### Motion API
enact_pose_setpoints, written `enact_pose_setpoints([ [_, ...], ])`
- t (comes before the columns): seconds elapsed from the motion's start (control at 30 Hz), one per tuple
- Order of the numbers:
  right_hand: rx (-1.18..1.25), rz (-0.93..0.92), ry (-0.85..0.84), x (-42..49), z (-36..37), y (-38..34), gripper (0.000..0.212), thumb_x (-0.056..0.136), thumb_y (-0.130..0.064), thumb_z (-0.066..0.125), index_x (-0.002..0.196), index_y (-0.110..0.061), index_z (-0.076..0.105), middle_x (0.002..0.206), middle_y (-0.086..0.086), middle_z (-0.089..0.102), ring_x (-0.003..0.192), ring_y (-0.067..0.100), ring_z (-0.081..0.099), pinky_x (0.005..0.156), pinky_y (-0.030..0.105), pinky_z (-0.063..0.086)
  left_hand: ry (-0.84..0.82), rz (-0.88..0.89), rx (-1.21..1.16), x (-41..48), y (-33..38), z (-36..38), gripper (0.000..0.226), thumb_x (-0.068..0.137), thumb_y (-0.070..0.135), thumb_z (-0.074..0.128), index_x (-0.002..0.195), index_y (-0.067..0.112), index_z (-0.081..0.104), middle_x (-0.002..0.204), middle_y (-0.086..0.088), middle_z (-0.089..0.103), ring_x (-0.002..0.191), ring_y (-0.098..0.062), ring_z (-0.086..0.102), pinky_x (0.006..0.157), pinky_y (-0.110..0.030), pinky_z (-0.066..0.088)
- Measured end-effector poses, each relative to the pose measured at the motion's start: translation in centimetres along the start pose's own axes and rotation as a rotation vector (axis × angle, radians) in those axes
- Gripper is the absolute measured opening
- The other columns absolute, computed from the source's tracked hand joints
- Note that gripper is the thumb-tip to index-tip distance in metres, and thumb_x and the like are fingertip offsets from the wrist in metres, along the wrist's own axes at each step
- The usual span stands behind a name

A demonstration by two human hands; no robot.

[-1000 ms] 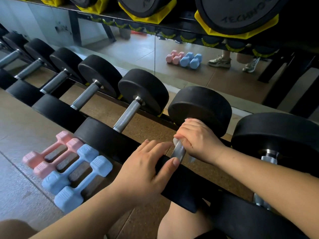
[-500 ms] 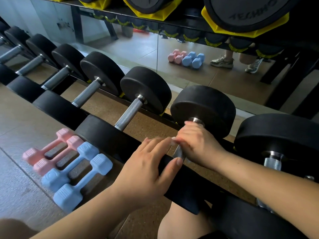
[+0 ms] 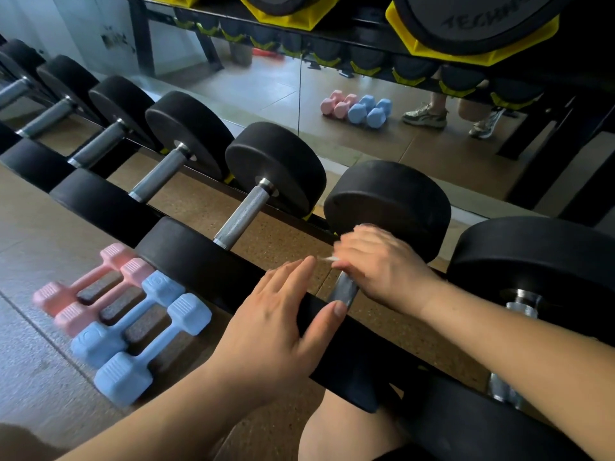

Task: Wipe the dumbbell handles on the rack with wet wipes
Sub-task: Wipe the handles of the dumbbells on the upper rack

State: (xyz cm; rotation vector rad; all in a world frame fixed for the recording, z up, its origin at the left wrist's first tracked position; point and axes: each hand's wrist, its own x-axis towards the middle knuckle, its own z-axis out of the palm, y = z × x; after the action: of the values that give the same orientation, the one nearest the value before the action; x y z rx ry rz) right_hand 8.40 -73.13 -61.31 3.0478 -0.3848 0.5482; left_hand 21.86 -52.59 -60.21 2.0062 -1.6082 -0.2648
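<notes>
Head view, single frame.

Step in hand (judged): one dumbbell handle (image 3: 344, 291) is being wiped. The dumbbell lies on the lower tier of the rack (image 3: 199, 181), between a neighbour at the left and a larger one at the right.

Right hand (image 3: 382, 264): fingers (image 3: 359, 237) are clenched round the upper handle, close under the far head (image 3: 389, 201). A sliver of white wet wipe (image 3: 327, 258) is seen projecting at their left. The rest is hidden in the grasp.

Left hand (image 3: 276, 331): laid flat on the near head (image 3: 349, 361), fingers straight and released, thumb tip just beside the bare lower handle. A steadying role is presumed.

Next move (judged): the wipe should be drawn down the shaft toward the near head with a twist, so that the underside is covered. Pressure is needed to work moisture into the knurling. Which other handles are already wiped cannot be told.

Materials: handles are bright steel cylinders, and fine crosshatch knurling is plain on the neighbouring handle (image 3: 244, 211). Heads are matte black drums, seemingly rubber-coated. Yellow cradles (image 3: 482, 51) are fitted on the upper tier. Small pink dumbbells (image 3: 83, 294) and blue dumbbells (image 3: 139, 344), smooth-coated with ribbed ends, lie on the floor (image 3: 40, 227).
</notes>
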Motion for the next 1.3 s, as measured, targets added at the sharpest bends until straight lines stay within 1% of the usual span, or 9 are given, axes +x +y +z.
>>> enact_pose_setpoints([
  [0.27, 0.551, 0.273, -0.27, 0.9, -0.5, -3.2, 0.037, 0.107, -0.047, 0.043, 0.077, -0.034, 0.061, 0.076, -0.008, 0.066, 0.078, 0.008, 0.064, 0.076, 0.039, 0.053, -0.011, 0.0, -0.046, 0.0, -0.2, -0.2, 0.074, 0.092, 0.084, 0.024, 0.156, 0.048, 0.02, 0.152, 0.027, 0.036, 0.128, 0.017, 0.023, 0.098, -0.003, 0.021],
  [0.37, 0.71, 0.41, -0.293, 0.7, -1.9, -3.8, 0.042, 0.105, -0.053, 0.04, 0.094, -0.026, 0.069, 0.084, -0.005, 0.07, 0.085, 0.007, 0.067, 0.081, 0.039, 0.058, -0.012, -0.021, -0.059, -0.1, -0.2, 0.0, 0.08, 0.09, 0.085, 0.023, 0.159, 0.046, 0.012, 0.156, 0.025, 0.032, 0.136, 0.01, 0.026, 0.106, -0.01, 0.022],
  [0.5, -0.024, -0.057, 0.197, 0.9, -2.3, -1.2, 0.032, 0.11, -0.028, 0.047, 0.091, -0.012, 0.069, 0.085, 0.0, 0.067, 0.083, 0.021, 0.062, 0.089, 0.043, 0.052, 0.008, -0.026, -0.016, -0.2, 0.0, 0.2, 0.085, 0.09, 0.087, 0.019, 0.161, 0.039, 0.017, 0.156, 0.02, 0.036, 0.14, 0.002, 0.031, 0.106, -0.014, 0.023],
  [0.73, 0.234, 0.113, -0.15, -0.1, 0.7, -1.4, 0.047, 0.107, -0.043, 0.036, 0.105, -0.024, 0.079, 0.104, -0.004, 0.076, 0.112, 0.011, 0.065, 0.119, 0.036, 0.034, -0.02, -0.028, -0.036, -0.1, -0.3, 0.1, 0.078, 0.091, 0.087, 0.022, 0.157, 0.046, 0.019, 0.152, 0.025, 0.037, 0.135, 0.008, 0.029, 0.101, -0.011, 0.024],
  [0.9, 0.671, 0.378, -0.37, 0.4, -2.0, -3.9, 0.037, 0.107, -0.049, 0.042, 0.093, -0.029, 0.071, 0.091, -0.006, 0.072, 0.092, 0.005, 0.067, 0.083, 0.032, 0.056, -0.034, -0.03, -0.054, 0.0, -0.4, 0.0, 0.077, 0.091, 0.085, 0.025, 0.158, 0.046, 0.02, 0.151, 0.026, 0.037, 0.134, 0.009, 0.031, 0.101, -0.011, 0.026],
  [1.0, 0.551, 0.303, -0.082, 0.7, -3.4, -3.4, 0.038, 0.108, -0.048, 0.04, 0.094, -0.029, 0.069, 0.083, -0.011, 0.068, 0.083, 0.002, 0.066, 0.074, 0.026, 0.054, -0.039, -0.034, -0.057, 0.0, -0.3, 0.0, 0.08, 0.09, 0.088, 0.022, 0.158, 0.046, 0.018, 0.152, 0.026, 0.038, 0.131, 0.01, 0.031, 0.101, -0.012, 0.026],
  [1.07, 0.088, 0.06, 0.151, 0.8, -3.1, -2.0, 0.039, 0.111, -0.038, 0.042, 0.096, -0.018, 0.072, 0.086, -0.004, 0.07, 0.087, 0.012, 0.066, 0.088, 0.036, 0.055, -0.035, -0.04, -0.043, 0.0, -0.3, 0.0, 0.084, 0.088, 0.089, 0.019, 0.159, 0.044, 0.016, 0.154, 0.024, 0.036, 0.135, 0.008, 0.03, 0.102, -0.012, 0.024],
  [1.13, -0.1, -0.056, 0.106, 0.4, -1.7, -0.7, 0.045, 0.111, -0.033, 0.037, 0.102, -0.012, 0.075, 0.102, 0.004, 0.075, 0.102, 0.021, 0.068, 0.111, 0.04, 0.046, -0.041, -0.045, -0.051, 0.0, -0.1, 0.0, 0.084, 0.089, 0.087, 0.021, 0.16, 0.043, 0.015, 0.154, 0.024, 0.036, 0.131, 0.012, 0.027, 0.1, -0.009, 0.022],
  [1.3, 0.291, 0.135, -0.08, -1.0, 1.0, -0.7, 0.043, 0.108, -0.038, 0.04, 0.117, -0.018, 0.077, 0.125, -0.002, 0.073, 0.132, 0.013, 0.056, 0.124, 0.02, 0.012, -0.066, -0.043, -0.077, 0.0, -0.2, -0.1, 0.083, 0.089, 0.087, 0.023, 0.159, 0.044, 0.014, 0.155, 0.023, 0.035, 0.137, 0.006, 0.031, 0.105, -0.014, 0.027],
])
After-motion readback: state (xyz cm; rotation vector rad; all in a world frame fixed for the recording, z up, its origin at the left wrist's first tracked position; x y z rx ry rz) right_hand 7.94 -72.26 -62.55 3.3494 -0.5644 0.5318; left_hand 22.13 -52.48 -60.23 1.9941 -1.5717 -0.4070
